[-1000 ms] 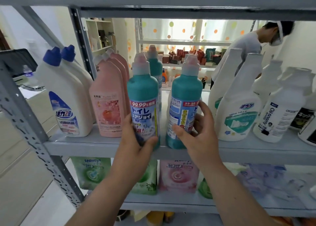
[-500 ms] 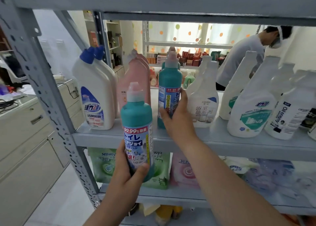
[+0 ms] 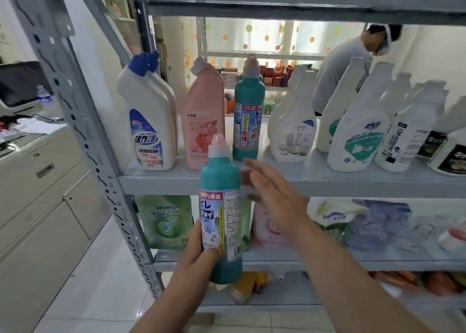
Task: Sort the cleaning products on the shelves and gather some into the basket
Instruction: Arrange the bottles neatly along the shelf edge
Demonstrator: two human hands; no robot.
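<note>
Left hand [image 3: 199, 254]: clamped round the lower body of the teal bottle [image 3: 220, 181], held upright near the shelf [image 3: 340, 182] front, likely for the basket, which is out of view.
Right hand [image 3: 274, 201]: fingers spread, holding nothing, just right of that bottle.
Twin bottle [image 3: 248, 111]: stands on the shelf beside the pink bottles [image 3: 204, 121], grouped by kind.
</note>
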